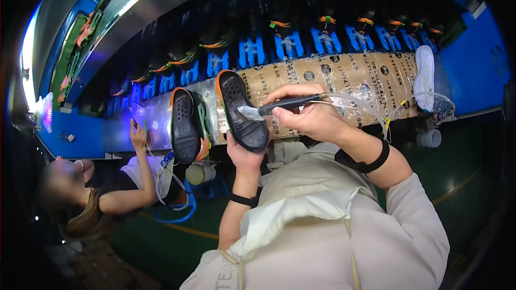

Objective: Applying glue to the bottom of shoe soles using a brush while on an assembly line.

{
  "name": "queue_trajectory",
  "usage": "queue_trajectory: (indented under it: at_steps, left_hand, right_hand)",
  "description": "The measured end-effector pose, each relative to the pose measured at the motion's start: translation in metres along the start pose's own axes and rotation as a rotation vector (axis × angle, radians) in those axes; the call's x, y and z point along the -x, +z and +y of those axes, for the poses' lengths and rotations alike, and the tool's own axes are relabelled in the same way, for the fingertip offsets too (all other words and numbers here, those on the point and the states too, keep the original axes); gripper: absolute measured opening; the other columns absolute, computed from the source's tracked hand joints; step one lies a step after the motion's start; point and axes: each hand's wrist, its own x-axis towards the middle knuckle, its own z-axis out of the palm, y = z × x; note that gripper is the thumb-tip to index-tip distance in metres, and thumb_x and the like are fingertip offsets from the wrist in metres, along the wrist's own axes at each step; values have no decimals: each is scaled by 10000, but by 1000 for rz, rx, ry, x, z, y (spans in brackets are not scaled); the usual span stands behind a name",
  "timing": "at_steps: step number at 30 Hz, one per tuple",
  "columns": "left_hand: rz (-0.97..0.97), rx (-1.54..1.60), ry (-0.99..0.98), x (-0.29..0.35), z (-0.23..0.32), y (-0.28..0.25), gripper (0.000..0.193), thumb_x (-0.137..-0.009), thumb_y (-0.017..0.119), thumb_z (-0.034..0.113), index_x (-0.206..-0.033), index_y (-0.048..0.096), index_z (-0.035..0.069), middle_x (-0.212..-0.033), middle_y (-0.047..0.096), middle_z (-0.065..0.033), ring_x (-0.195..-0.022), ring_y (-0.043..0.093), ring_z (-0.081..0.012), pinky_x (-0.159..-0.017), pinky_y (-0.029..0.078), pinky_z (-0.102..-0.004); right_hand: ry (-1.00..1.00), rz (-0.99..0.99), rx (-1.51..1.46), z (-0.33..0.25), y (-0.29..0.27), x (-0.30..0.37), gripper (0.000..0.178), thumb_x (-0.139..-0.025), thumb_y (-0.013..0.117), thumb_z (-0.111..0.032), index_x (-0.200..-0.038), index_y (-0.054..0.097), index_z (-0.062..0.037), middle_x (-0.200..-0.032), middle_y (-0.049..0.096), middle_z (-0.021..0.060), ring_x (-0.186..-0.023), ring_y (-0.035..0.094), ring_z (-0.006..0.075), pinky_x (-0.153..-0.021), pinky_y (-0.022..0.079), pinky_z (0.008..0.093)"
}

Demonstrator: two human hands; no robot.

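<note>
My left hand [245,154] grips the heel end of a black shoe sole [232,100] from below. The sole has an orange rim and several holes in its upper part. In my right hand [312,117] is a black-handled brush [287,104] fed by a clear tube [357,100]. Its whitish bristles touch the inner face of the sole, about midway along it. Left of this one, a second black shoe sole [185,131] with an orange and green edge rests at the bench edge, apart from my hands.
A metal bench [123,131] partly covered with brown printed tape [349,75] runs across. Blue racks [290,45] with orange-and-black shoe parts stand behind. A white sole [424,75] lies at right. On the left, a co-worker's hand [138,137] is at the bench; a jar [200,173] hangs nearby.
</note>
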Motion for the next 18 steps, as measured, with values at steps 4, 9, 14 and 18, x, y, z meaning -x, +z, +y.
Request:
queue_trajectory:
  at_steps: [4,9,14,18]
  left_hand:
    - [-47,-14,-47,5,6,-10,628,-1007,436,504,-1434,578,66,-1446,610,-182,-1326,589,-368,-1138,461,-550]
    - [-175,-27,63,2,10,31,721,-1004,414,630,-1453,564,87,-1406,640,-193,-1271,629,-366,-1130,477,-526]
    - [-348,-103,-1,3,5,65,852,-970,456,746,-1487,500,70,-1377,551,-235,-1203,557,-355,-1085,472,-498]
    - [-380,-222,89,1,12,76,880,-915,550,763,-1451,519,67,-1324,521,-228,-1171,537,-332,-1019,514,-468]
  right_hand:
    - [-16,-102,2,26,14,4,241,-892,745,-138,-1110,782,-44,-973,767,98,-851,688,164,-757,543,317]
    - [-509,-15,587,25,41,-4,315,-868,815,-164,-1177,776,-117,-848,672,50,-838,589,265,-835,465,394]
    - [-647,-505,246,7,39,-3,345,-866,830,-204,-1196,772,-122,-884,687,12,-888,573,244,-851,445,407]
    - [-603,-135,529,-11,34,-8,338,-864,819,-209,-1188,769,-125,-887,693,13,-931,584,239,-944,459,427]
